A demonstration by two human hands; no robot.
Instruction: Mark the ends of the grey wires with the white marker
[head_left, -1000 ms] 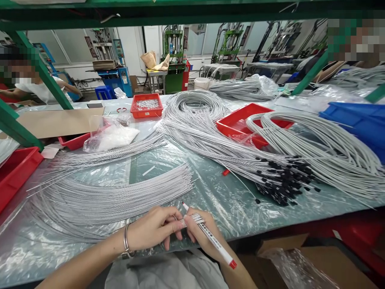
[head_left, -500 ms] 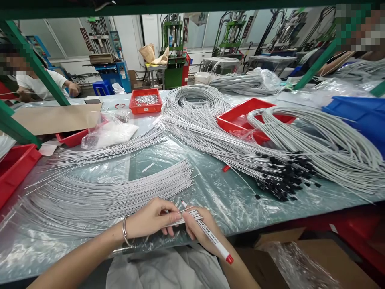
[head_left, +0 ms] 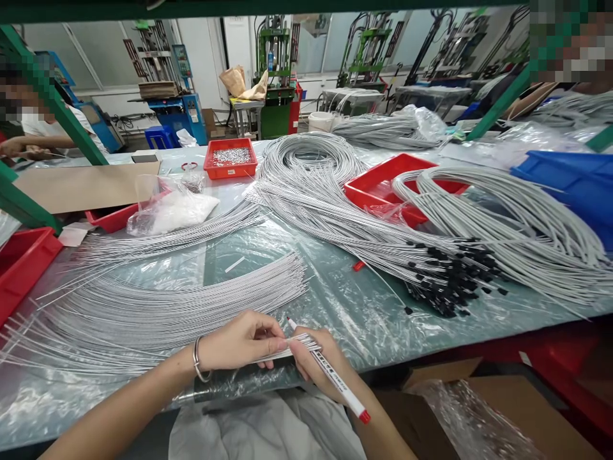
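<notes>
My left hand [head_left: 246, 342] is closed on a small group of thin white wires [head_left: 275, 352] near the table's front edge. Right beside it, my right hand [head_left: 318, 361] pinches the ends of these wires and also holds a white marker [head_left: 342, 388] with red ends. The marker's red tip points up and away, its other end lies over my wrist. Behind my hands a wide fan of thin grey-white wires [head_left: 191, 306] lies on the plastic-covered table [head_left: 373, 342]. A short white strip [head_left: 234, 264] rests beyond the fan.
Bundled wires with black ends [head_left: 450, 275] and a thick cable coil [head_left: 517, 217] lie right. Red trays [head_left: 230, 172], a plastic bag [head_left: 177, 213] and a blue bin [head_left: 569, 185] stand farther back. Green posts [head_left: 507, 102] frame the table. A person's hand [head_left: 13, 147] shows far left.
My hands stay together, with the wires and marker still held. The view has shifted slightly. At the far left, the other person's hands have moved left.
</notes>
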